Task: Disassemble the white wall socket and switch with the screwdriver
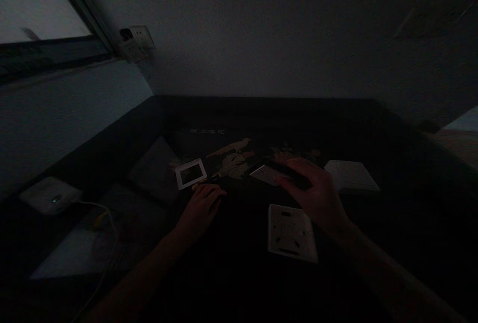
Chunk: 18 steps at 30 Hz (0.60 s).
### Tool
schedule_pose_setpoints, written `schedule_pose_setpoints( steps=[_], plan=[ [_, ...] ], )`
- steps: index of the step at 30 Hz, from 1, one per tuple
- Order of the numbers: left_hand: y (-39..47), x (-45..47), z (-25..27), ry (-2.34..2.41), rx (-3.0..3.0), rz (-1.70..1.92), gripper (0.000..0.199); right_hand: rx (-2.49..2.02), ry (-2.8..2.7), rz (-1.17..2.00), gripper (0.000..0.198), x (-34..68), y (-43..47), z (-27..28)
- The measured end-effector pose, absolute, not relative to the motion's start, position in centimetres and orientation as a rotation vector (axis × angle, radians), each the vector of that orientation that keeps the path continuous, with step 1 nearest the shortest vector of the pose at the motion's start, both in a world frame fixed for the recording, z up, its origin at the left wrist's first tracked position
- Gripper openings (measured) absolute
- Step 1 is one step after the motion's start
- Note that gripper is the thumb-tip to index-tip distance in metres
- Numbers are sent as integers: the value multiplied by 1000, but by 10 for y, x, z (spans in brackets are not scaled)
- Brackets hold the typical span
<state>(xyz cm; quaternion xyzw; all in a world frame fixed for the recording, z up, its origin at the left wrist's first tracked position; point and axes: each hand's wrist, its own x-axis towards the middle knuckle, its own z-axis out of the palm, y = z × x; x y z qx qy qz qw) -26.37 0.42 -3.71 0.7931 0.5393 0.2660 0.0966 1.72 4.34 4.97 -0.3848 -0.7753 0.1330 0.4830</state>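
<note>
The scene is very dim. My right hand is closed round a dark flat slab, tilted over the table; its exact kind is too dark to make out. A pale flat surface shows at the slab's left end. My left hand rests on the dark table with fingers loosely stretched, holding nothing visible. Just beyond its fingertips lies a thin tool with a light handle, perhaps a screwdriver. A white rectangular frame with a dark opening is beside it. Below my right hand sits a white square plastic back shell with slots.
A white rounded box lies right of my right hand. At left are a white device with a green light, its white cable and pale sheets. Wall sockets and a window are behind.
</note>
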Motion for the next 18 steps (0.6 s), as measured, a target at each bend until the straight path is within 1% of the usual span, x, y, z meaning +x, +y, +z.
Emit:
schedule_pose_setpoints(
  steps=[4, 8, 12, 15, 16, 17, 18],
  plan=[
    [5, -264, -40, 1580, 2390, 801, 25, -1012, -1816, 432, 21, 19, 45, 50],
    [5, -266, -38, 1586, 2404, 816, 24, -1117, -1698, 517, 26, 28, 49, 48],
    [-4, -261, -23, 1585, 2402, 834, 24, -1268, -1551, 609, 33, 54, 46, 44],
    [-18, -239, -5, 1433, 2427, 772, 23, -1392, -1447, 674, 32, 82, 35, 38],
    [-22, -228, 0, 1363, 2433, 735, 27, -1433, -1407, 692, 31, 92, 30, 35],
    [-26, -216, 5, 1280, 2432, 690, 39, -1474, -1367, 705, 31, 100, 26, 32],
    [-29, -204, 9, 1179, 2387, 596, 57, -1510, -1324, 718, 31, 108, 22, 28]
  ],
)
